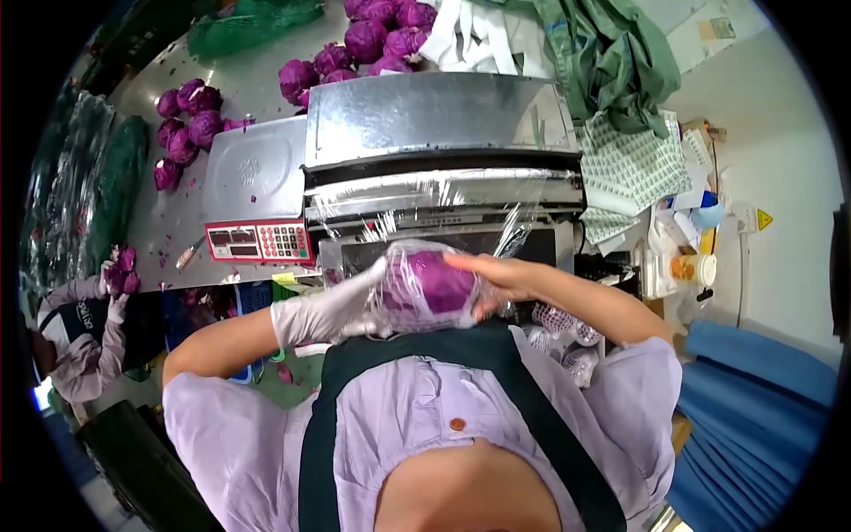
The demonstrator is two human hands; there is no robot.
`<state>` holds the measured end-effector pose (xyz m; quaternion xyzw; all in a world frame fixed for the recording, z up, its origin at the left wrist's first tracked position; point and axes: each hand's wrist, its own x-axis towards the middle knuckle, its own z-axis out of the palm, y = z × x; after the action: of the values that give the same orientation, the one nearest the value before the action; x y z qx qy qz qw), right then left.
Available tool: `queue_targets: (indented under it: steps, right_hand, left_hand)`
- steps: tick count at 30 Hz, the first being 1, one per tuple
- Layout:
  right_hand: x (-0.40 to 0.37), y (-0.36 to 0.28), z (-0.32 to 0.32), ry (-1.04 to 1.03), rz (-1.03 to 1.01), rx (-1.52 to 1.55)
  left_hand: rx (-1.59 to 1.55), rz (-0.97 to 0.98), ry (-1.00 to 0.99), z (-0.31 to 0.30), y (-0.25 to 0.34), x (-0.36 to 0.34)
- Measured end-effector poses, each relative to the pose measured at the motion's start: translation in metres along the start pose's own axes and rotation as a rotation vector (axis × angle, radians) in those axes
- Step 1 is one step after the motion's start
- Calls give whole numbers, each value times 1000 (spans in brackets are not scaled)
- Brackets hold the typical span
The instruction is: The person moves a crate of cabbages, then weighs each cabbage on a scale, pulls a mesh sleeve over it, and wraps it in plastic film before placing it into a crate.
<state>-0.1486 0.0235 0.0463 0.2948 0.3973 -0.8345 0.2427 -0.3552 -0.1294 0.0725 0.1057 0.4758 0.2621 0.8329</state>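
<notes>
Scale (256, 188) beside loose purple cabbages (188, 122)

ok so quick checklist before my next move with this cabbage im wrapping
1. Grip: ok. Gloved left hand cups the cabbage from the left, and bare right hand covers its right side.
2. Film over the top: ok. Cling film covers the visible face.
3. Film cut free of the roll: cannot tell. A sheet seems to stretch down to the cabbage.
4. Underside sealed: cannot tell, it is hidden.
5. Spot for finished ones: ok. Wrapped cabbages lie by the right forearm.
6. Co-worker clear: ok, they are far left and apart from the hands.
</notes>
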Motion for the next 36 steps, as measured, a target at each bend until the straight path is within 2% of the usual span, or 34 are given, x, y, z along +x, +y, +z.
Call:
queue_targets:
  steps: [1, 2, 4, 6, 8, 9, 10, 12, 13, 15, 16, 18, 19, 20, 22, 24, 26, 28, 30, 32, 33, 34, 36]
  right_hand:
    - [11, 3, -4, -44, 18, 18]
    - [25, 5, -15, -83, 30, 33]
    - [37, 12, -28, -82, 39, -89]
    - [16, 10, -11, 13, 26, 48]
    - [-2, 55, -3, 460, -222, -126]
    - [-7, 74, 2, 530, -303, -173]
    - [-3, 104, 5, 566, -533, -309]
    - [-10, 114, 36, 758, -664, -364]
    - [-4, 113, 39, 760, -660, -357]
    - [7, 106, 44, 1077, -1077, -533]
    - [8, 95, 41, 1219, -1192, -669]
    - [13, 89, 28, 1397, -1207, -713]
    - [16, 87, 26, 1448, -1131, -459]
    - [20, 82, 19, 1464, -1214, -271]
    - [15, 75, 12, 1346, -1136, 107]
    - [15, 75, 7, 1246, -1132, 279]
    - [11, 68, 12, 1047, -1002, 747]
    - [8, 78, 9, 1023, -947, 690]
    - [11, 92, -1, 1316, -959, -208]
    - [11, 90, -12, 1380, -873, -299]
    - [13, 89, -27, 1498, -915, -610]
    - [15, 91, -39, 1596, -947, -934]
    - [26, 102, -58, 1576, -939, -995]
  left_hand:
    - [-130, 64, 49, 8, -1, 7]
    - [-204, -21, -3, -18, -16, 28]
    - [-115, -80, 0, -32, -10, 33]
    - [-116, -117, -9, -27, -9, 24]
    - [47, -52, 97, -30, -22, 14]
    - [7, 10, 79, -25, -23, 7]
    - [485, -110, 309, -26, -16, -11]
    - [1052, 248, 574, -13, -31, -21]
    - [1054, 242, 568, -9, -33, -21]
    - [1181, 276, 702, -4, -35, -21]
    - [1184, 275, 702, -5, -39, -19]
    - [1138, 476, 851, -9, -47, -11]
    - [1127, 519, 842, -8, -48, -9]
    - [1130, 528, 839, -7, -47, -7]
    - [887, 567, 788, -2, -44, -5]
    - [924, 654, 750, 2, -48, -6]
    - [741, 619, 709, 6, -46, -12]
    - [650, 551, 739, 7, -43, -18]
    - [515, 544, 873, -3, -39, -16]
    - [672, 664, 1043, -29, -47, -2]
    - [830, 634, 1131, -25, -34, -7]
    - [795, 547, 1160, -31, -26, -4]
    - [932, 626, 1251, -64, -34, 17]
